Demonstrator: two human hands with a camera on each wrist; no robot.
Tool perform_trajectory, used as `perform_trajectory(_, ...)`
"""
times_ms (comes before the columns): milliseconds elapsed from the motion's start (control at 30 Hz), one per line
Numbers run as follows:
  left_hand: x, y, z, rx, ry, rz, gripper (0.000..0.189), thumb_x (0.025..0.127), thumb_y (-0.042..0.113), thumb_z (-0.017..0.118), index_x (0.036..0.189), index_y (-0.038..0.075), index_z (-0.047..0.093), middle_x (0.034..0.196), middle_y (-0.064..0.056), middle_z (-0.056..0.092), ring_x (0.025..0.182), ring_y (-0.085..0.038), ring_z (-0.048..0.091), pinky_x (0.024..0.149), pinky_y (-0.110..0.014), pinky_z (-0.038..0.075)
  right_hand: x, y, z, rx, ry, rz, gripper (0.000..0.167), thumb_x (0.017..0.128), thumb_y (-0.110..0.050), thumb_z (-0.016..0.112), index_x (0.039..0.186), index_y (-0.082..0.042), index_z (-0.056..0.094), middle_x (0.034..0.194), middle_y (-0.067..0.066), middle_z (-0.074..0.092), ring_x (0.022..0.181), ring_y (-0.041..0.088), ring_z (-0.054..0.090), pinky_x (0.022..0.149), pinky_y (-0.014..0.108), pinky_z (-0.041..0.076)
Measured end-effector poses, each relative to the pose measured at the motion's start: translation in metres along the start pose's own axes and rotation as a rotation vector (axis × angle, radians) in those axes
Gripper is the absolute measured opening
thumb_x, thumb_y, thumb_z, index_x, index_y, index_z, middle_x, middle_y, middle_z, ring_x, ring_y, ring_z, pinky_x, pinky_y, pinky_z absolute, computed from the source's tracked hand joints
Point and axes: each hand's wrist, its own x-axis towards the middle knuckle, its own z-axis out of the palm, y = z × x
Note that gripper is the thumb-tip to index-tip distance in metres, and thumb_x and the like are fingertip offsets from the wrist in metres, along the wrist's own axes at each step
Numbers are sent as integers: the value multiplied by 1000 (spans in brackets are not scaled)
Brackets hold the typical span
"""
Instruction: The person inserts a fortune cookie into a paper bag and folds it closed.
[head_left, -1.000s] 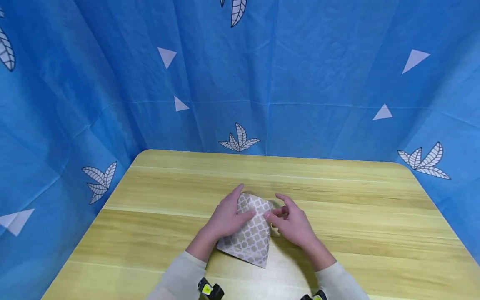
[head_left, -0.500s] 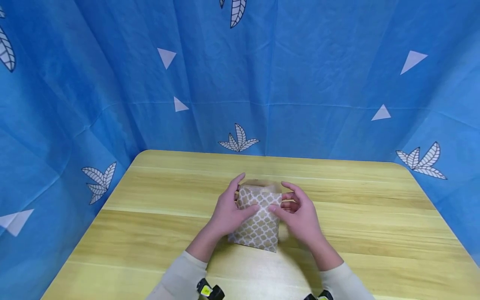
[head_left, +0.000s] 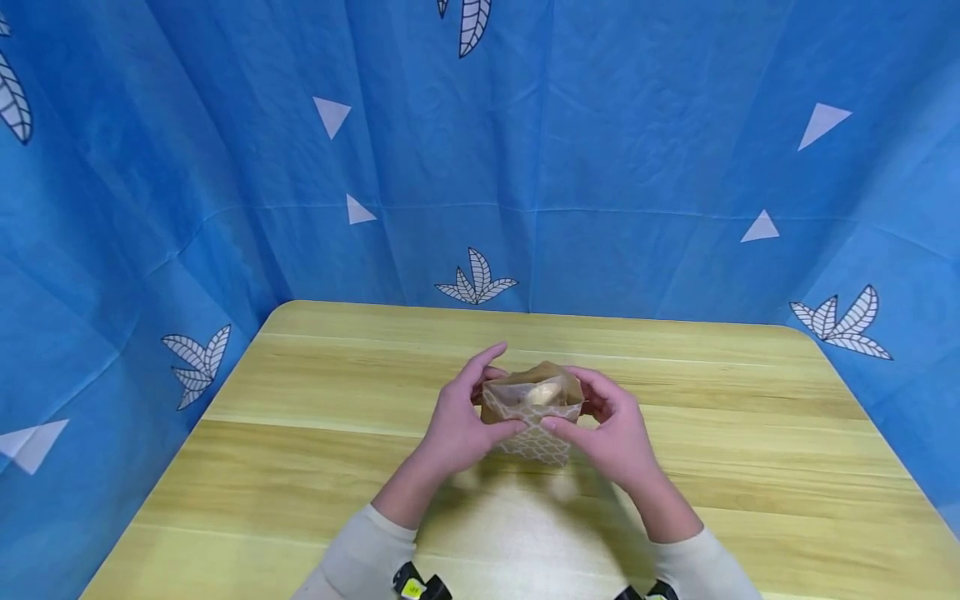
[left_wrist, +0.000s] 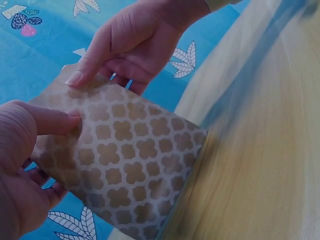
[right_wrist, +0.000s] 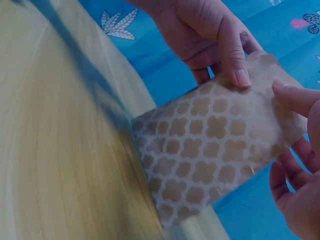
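Observation:
A brown paper bag (head_left: 536,446) with a white quatrefoil lattice print stands tilted between both hands, its mouth spread and facing up toward the head camera. Inside the mouth shows a pale, cream-coloured item (head_left: 543,392); its kind cannot be told. My left hand (head_left: 461,425) holds the left side of the bag, thumb on the printed front and fingers behind. On the right side, my right hand (head_left: 611,429) grips it the same way, the two thumbs nearly meeting. Both wrist views show the printed face of the paper bag (left_wrist: 135,160), its lower edge by the tabletop.
A light wood-grain table (head_left: 360,375) lies under the hands. Beyond it hangs a blue curtain (head_left: 637,167) with white leaf and triangle prints, also covering the left and right sides. Black wrist devices (head_left: 420,583) sit on the sleeves.
The bag has been straightened and tipped, so its mouth now faces up and gapes, revealing the pale item. My right hand has moved from the edge to a grip on the right side.

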Motion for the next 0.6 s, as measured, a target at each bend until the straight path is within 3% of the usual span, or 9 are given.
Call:
perform_trajectory(200,-2,0,-1,2,-34,11,95,73,1,88,151,28,42,121,0,61,101,-19,60,85,-42,54,0,1,5,48,-9,-32,49,77,7,82,123,-2,67,108,12,69,91,22,66,75,30,55)
perform_trajectory(367,-3,-2,-3,-17,-53,44,85,80,10,85,151,27,42,123,3,64,99,-17,61,80,-42,53,-1,2,7,65,1,-39,46,78,9,81,121,-1,67,107,13,69,87,21,66,72,29,56)
perform_trajectory(533,-4,-3,-1,-30,-17,96,71,86,15,80,149,21,46,118,3,68,98,-17,62,72,-42,49,-1,1,8,80,-10,-57,47,78,11,79,122,0,66,108,14,68,86,21,66,71,29,56)
perform_trajectory(600,-4,-3,1,-25,4,102,69,86,15,81,147,20,49,115,4,69,100,-16,62,74,-40,48,-1,0,9,82,-13,-71,48,78,12,79,122,0,66,108,15,67,86,21,65,70,28,56)
